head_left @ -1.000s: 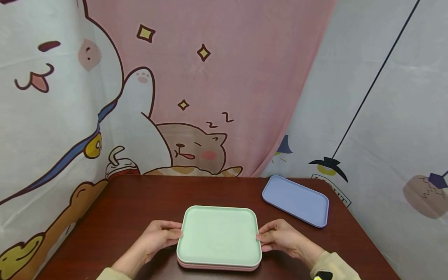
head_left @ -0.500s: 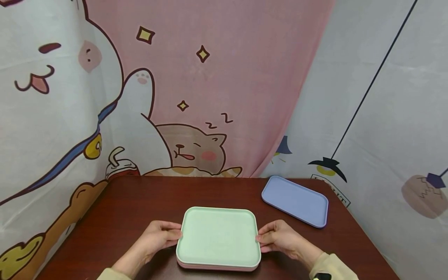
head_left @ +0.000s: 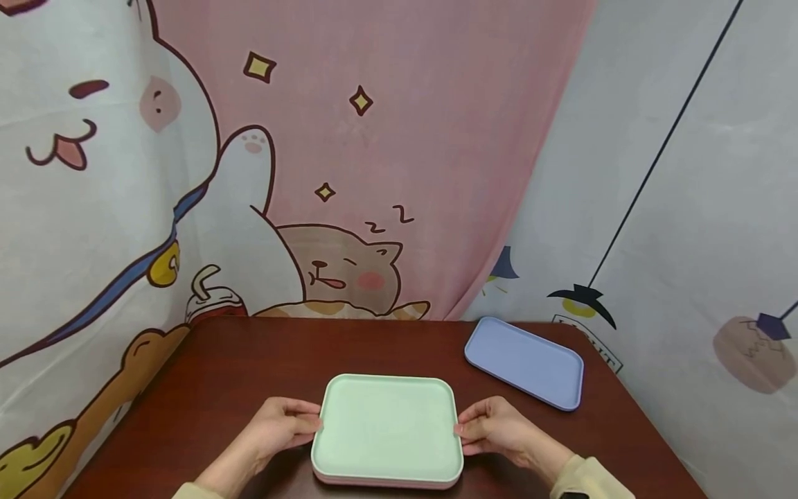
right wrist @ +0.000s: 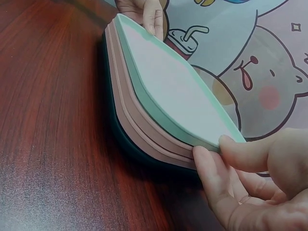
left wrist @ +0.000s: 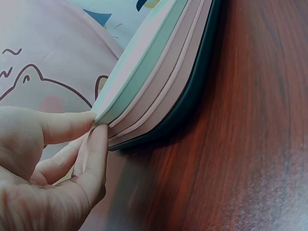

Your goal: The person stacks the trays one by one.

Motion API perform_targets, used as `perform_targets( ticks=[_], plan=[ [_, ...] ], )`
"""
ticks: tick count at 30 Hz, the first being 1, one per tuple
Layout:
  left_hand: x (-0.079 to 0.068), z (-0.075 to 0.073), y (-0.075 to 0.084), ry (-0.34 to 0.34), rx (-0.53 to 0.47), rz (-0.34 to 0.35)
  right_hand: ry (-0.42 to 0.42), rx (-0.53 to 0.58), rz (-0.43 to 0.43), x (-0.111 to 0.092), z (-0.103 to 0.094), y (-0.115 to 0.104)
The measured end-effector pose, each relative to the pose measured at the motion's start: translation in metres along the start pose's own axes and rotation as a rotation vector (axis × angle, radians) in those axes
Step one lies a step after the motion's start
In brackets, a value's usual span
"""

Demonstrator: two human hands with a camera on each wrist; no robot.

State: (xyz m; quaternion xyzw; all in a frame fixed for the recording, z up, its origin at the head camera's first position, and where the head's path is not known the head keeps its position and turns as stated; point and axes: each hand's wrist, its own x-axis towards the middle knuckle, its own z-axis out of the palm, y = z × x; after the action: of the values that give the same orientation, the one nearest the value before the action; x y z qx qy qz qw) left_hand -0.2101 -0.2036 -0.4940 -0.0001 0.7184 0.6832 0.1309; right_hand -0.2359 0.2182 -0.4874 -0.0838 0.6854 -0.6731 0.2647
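A light green tray (head_left: 388, 428) lies on top of a stack in front of me. Beneath it the left wrist view shows two pink trays (left wrist: 166, 94) and a dark tray (left wrist: 204, 62) at the bottom. My left hand (head_left: 279, 424) pinches the left edge of the green tray, thumb at the rim and fingertips against the side. On the opposite edge my right hand (head_left: 499, 430) pinches the same tray, thumb on the rim and a finger (right wrist: 210, 168) just under it. The green tray sits level in the head view.
A blue tray (head_left: 525, 362) lies slanted at the back right of the dark reddish-brown wooden table (head_left: 262, 353). Behind the table and along its sides hangs a printed cloth (head_left: 436, 138) with cartoon cats.
Both hands keep their hold on the green tray, and the stack stays in place. The whole head view has shifted slightly, with everything a little lower in it.
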Motion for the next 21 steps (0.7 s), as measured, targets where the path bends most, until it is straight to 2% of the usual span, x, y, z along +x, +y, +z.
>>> perform_targets(
  ticks=[5,10,21],
  plan=[
    [0.001,-0.002,0.002,0.004,0.012,-0.011,-0.015,0.025,-0.003,-0.003,-0.005,0.001],
    [0.003,-0.005,0.013,0.042,0.04,-0.03,0.02,0.021,0.009,-0.007,-0.017,-0.002],
    [0.024,-0.005,0.032,0.153,0.1,-0.005,0.138,0.024,-0.002,-0.023,-0.064,-0.023]
  ],
)
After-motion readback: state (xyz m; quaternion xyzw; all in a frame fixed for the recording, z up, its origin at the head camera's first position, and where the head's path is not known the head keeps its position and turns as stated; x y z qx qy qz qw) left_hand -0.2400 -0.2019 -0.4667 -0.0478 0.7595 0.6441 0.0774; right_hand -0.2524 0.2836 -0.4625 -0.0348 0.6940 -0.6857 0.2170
